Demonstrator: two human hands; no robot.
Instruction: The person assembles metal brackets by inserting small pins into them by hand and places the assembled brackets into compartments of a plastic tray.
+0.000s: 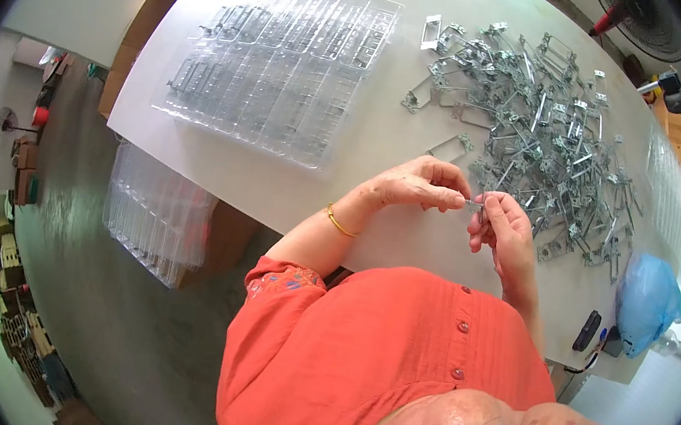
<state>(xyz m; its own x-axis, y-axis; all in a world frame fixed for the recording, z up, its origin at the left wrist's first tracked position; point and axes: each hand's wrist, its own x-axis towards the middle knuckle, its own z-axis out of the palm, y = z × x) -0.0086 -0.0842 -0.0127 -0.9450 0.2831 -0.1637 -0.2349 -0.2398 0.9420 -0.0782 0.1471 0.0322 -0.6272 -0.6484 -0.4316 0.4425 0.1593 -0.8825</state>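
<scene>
Both of my hands meet over the near side of the table [387, 247], in front of a pile of metal brackets [535, 125]. My left hand [424, 182], with a gold bracelet at the wrist, pinches one end of a small metal bracket [473, 202] between thumb and fingers. On its other side, my right hand [507, 227] grips the same bracket with thumb and forefinger. Fingers hide most of this piece. A single rectangular bracket [449, 148] lies just beyond my left hand. Clear plastic trays [288, 81] to the left hold rows of metal parts.
More clear trays [157, 213] are stacked below the table's left edge. At the right stand a blue plastic bag [649, 305], a black case [587, 330] and another clear plastic tray [665, 182]. A fan [647, 27] is at the far right corner.
</scene>
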